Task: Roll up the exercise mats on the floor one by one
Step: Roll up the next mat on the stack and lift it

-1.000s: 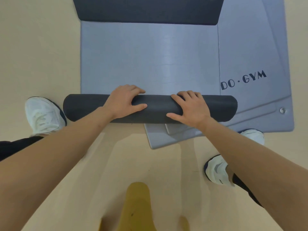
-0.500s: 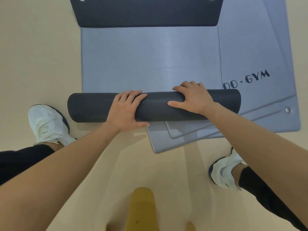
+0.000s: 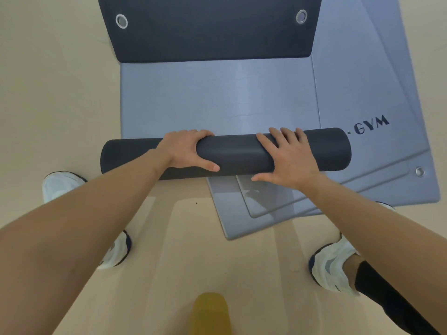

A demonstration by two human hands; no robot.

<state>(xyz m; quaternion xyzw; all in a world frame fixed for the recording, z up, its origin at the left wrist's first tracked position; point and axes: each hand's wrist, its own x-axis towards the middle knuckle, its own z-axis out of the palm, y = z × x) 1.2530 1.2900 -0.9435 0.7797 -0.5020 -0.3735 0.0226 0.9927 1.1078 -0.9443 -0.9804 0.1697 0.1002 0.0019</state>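
A blurred yellow shape (image 3: 210,315) sat at the bottom edge, nearest the camera; I could not tell what it was. The left shoe (image 3: 115,252) and the right shoe (image 3: 330,269), both white, stood apart on the tan floor (image 3: 48,97). Beyond them, two bare forearms reached to the dark roll (image 3: 238,153), which lay crosswise on the near end of its own unrolled grey-blue mat (image 3: 217,100). The left hand (image 3: 185,151) gripped the roll, fingers (image 3: 198,134) curled over its top and thumb on its near face. The right hand (image 3: 291,158) pressed on it, fingers spread and nearly straight. Other grey mats (image 3: 377,189) lay skewed beneath, one lettered "GYM". Farthest away, a dark flap (image 3: 212,30) with two metal eyelets lay folded over the grey-blue surface.
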